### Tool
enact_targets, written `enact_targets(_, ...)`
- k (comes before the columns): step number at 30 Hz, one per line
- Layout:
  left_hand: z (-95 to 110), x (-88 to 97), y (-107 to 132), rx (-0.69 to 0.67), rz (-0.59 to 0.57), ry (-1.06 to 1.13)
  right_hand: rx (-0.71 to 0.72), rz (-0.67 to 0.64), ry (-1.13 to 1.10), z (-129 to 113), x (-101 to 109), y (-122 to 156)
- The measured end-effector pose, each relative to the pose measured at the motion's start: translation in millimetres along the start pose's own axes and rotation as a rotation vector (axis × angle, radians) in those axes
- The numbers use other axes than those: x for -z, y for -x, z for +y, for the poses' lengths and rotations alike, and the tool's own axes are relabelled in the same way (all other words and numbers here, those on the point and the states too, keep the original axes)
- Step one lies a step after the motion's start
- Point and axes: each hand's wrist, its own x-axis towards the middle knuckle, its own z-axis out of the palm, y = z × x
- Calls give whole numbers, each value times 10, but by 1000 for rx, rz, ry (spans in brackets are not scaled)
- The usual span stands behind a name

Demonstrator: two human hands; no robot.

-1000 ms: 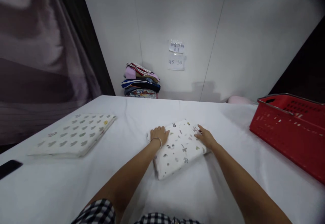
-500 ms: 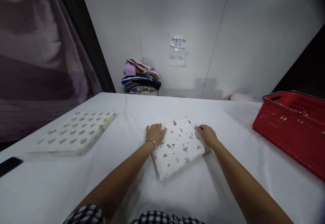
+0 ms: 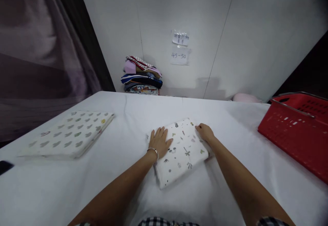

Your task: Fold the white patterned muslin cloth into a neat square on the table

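Cloth [image 3: 181, 153], under left hand [image 3: 160, 142], touching right hand [image 3: 205, 133]

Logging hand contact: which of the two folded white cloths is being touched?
The middle cloth, with scattered motifs: the left hand lies on it. The row-patterned cloth, at picture left, lies apart, untouched.

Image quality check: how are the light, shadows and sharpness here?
Head view: dim, diffuse light, with a soft shadow low on the grey wall; head view: folded printed cloth clear enough to show its motifs, handwritten "45-50" sheet legible, draped curtain soft; head view: upper-right corner darkened.
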Motion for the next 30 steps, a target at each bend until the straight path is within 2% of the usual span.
enact_targets(8,18,7,16,10,-1,-3,3,1,54,-100,-61,-108)
enact_targets(14,19,-17,16,17,7,-6,63,54,102,-179,-16,24)
enact_targets(16,20,-23,17,14,18,-3,157,107,121,-284,-59,130)
enact_targets(18,24,-25,17,9,30,0,340,115,148,-408,-159,236)
enact_targets(20,28,-25,16,8,38,5,496,37,173,-520,-269,311)
enact_targets(21,30,-25,14,11,37,8,527,-22,178,-563,-309,333)
enact_targets(23,31,-27,10,17,31,14,508,-133,164,-608,-333,350)
enact_targets(25,30,-28,7,17,30,16,475,-174,139,-587,-291,356)
enact_targets(30,36,-13,12,19,-2,29,372,-17,176,-283,-153,413)
